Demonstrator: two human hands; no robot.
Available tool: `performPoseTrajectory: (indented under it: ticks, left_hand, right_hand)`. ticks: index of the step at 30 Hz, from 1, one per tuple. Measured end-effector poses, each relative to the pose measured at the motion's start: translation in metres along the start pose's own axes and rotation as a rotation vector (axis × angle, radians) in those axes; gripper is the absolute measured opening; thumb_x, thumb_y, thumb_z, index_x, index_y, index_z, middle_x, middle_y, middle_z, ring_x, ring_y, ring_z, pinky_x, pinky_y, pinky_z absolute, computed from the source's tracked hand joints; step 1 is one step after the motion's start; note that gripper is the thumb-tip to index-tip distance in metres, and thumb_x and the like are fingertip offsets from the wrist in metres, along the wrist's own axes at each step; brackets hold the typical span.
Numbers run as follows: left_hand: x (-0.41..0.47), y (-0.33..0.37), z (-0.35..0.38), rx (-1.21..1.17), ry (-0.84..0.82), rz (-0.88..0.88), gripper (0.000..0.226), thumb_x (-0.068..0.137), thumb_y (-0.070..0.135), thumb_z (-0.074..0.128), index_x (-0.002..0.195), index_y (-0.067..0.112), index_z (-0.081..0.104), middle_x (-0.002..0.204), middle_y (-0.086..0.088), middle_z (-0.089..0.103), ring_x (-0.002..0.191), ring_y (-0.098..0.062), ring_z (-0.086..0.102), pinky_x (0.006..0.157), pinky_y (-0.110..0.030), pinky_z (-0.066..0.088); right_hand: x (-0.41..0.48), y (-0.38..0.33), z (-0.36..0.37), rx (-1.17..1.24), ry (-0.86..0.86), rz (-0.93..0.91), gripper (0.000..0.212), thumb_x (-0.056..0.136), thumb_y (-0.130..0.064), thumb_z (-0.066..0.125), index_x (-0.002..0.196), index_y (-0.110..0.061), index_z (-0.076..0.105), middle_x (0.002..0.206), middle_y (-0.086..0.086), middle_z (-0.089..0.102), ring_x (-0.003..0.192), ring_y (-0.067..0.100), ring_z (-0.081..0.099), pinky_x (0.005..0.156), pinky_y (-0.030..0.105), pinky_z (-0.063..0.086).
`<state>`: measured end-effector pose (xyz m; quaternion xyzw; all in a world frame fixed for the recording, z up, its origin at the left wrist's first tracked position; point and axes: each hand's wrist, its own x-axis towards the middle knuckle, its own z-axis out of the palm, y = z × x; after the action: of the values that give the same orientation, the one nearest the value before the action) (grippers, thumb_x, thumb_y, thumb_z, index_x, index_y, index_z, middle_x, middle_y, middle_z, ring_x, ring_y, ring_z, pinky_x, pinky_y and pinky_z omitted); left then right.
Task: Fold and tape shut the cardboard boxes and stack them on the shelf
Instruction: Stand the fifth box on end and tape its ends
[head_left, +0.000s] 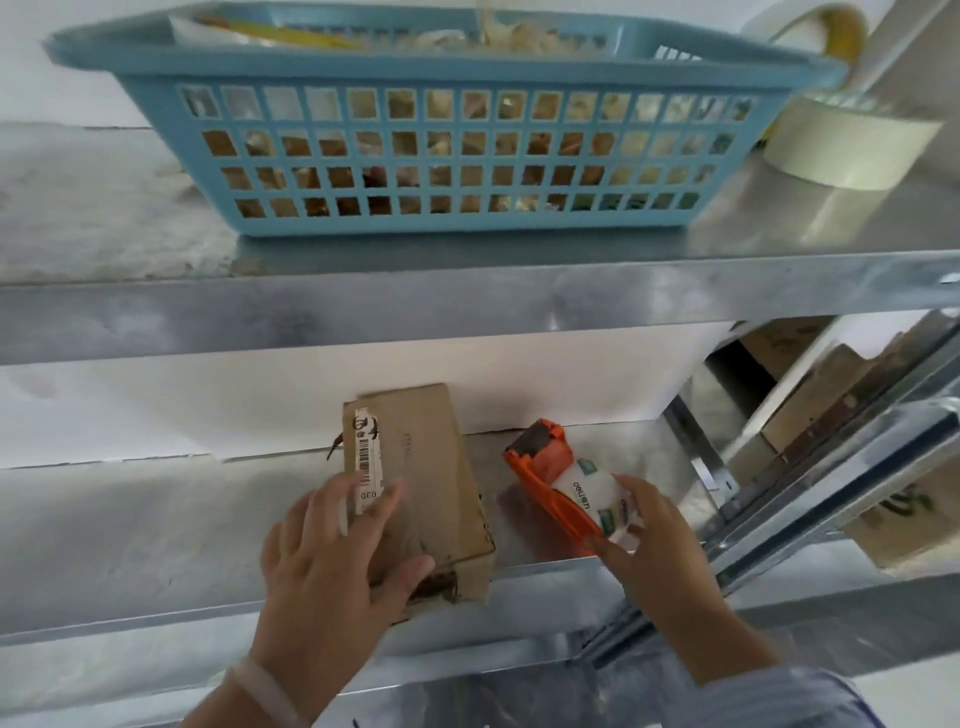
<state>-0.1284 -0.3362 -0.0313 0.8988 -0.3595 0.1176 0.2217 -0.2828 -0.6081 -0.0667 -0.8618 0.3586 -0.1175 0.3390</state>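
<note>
Metal shelf (156, 519), left hand (332, 561) on box (431, 467), right hand (654, 545) gripping tape dispenser (561, 478)

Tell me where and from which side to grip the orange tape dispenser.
Probably take the tape dispenser by its near end, round the white roll, from front right: its cutter points at the back wall, the cardboard box crowds its left. The right hand grips there.

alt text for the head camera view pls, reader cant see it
A person's left hand rests flat on a small cardboard box on a metal shelf, while the right hand grips an orange tape dispenser beside it. On the upper shelf sit a blue plastic basket and a roll of tape.
</note>
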Motion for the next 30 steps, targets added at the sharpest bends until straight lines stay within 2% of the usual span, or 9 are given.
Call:
performPoseTrajectory:
  ticks: [3,5,7,10,13,22,24,27,30]
  left_hand:
    - [0.007,0.027,-0.013,-0.172,0.085,0.162,0.055,0.088,0.061,0.047,0.125,0.023,0.064,0.124,0.004,0.055,0.116,-0.021,0.050,0.099,-0.037,0.038]
    - [0.015,0.058,-0.023,-0.411,-0.047,0.134,0.059,0.087,0.067,0.047,0.130,0.029,0.060,0.122,0.019,0.055,0.117,-0.001,0.050,0.102,-0.020,0.036]
    - [0.024,0.090,-0.030,-0.708,-0.297,-0.073,0.063,0.082,0.075,0.049,0.133,0.039,0.053,0.119,0.029,0.057,0.113,0.010,0.052,0.095,-0.010,0.039]
    - [0.032,0.128,-0.031,-1.150,-0.566,-0.468,0.059,0.075,0.070,0.063,0.120,0.033,0.063,0.107,0.014,0.072,0.102,-0.002,0.065,0.095,-0.024,0.051]
    - [0.030,0.145,-0.034,-1.576,-0.523,-0.718,0.045,0.086,0.047,0.069,0.116,0.012,0.068,0.108,-0.012,0.073,0.104,-0.030,0.068,0.098,-0.047,0.051]
    - [0.024,0.128,-0.034,-1.484,-0.364,-0.778,0.024,0.090,0.019,0.065,0.112,0.010,0.069,0.101,-0.014,0.074,0.088,-0.028,0.072,0.075,-0.040,0.058]
    - [0.024,0.117,-0.038,-1.454,-0.356,-0.790,0.018,0.091,0.016,0.064,0.107,0.012,0.071,0.102,-0.017,0.073,0.096,-0.034,0.069,0.090,-0.051,0.050]
    - [0.024,0.102,-0.040,-1.483,-0.398,-0.800,0.018,0.092,0.012,0.063,0.108,0.011,0.069,0.104,-0.015,0.074,0.103,-0.034,0.068,0.100,-0.056,0.047]
    - [0.021,0.090,-0.044,-1.581,-0.471,-0.753,0.022,0.090,0.009,0.058,0.110,0.008,0.068,0.108,-0.017,0.072,0.102,-0.032,0.069,0.095,-0.050,0.052]
  right_hand:
    - [-0.019,-0.006,-0.007,-0.049,0.242,-0.250,0.075,0.068,-0.027,0.088,0.131,-0.027,0.048,0.109,-0.005,0.058,0.097,0.020,0.063,0.076,0.036,0.058]
    - [-0.028,-0.012,-0.011,-0.093,0.418,-0.425,0.081,0.059,-0.020,0.093,0.128,-0.024,0.050,0.106,0.001,0.062,0.095,0.021,0.062,0.073,0.032,0.057]
    - [-0.035,-0.022,-0.015,-0.072,0.510,-0.547,0.080,0.059,-0.020,0.092,0.129,-0.021,0.052,0.112,0.000,0.059,0.099,0.018,0.058,0.074,0.026,0.055]
    - [-0.045,-0.032,-0.019,-0.044,0.541,-0.693,0.063,0.075,-0.030,0.082,0.130,-0.020,0.052,0.123,-0.005,0.054,0.108,0.019,0.058,0.090,0.026,0.052]
    - [-0.055,-0.037,-0.015,-0.026,0.529,-0.782,0.057,0.077,-0.028,0.074,0.129,-0.021,0.053,0.119,-0.004,0.059,0.109,0.018,0.059,0.100,0.019,0.043]
    - [-0.064,-0.050,0.001,-0.060,0.431,-0.961,0.055,0.087,-0.034,0.072,0.137,-0.023,0.051,0.125,-0.007,0.061,0.124,0.016,0.054,0.104,0.042,0.045]
    - [-0.069,-0.052,-0.002,0.019,0.413,-0.878,0.051,0.092,-0.040,0.062,0.138,-0.023,0.049,0.133,-0.008,0.056,0.128,0.013,0.049,0.107,0.035,0.040]
    - [-0.071,-0.071,-0.015,0.353,0.414,-0.413,0.044,0.097,-0.041,0.046,0.141,-0.034,0.041,0.139,-0.011,0.047,0.129,0.007,0.045,0.105,0.029,0.039]
    - [-0.052,-0.095,-0.029,0.861,0.020,0.105,0.035,0.103,-0.042,0.040,0.137,-0.040,0.044,0.125,-0.005,0.062,0.107,0.006,0.064,0.091,0.030,0.048]
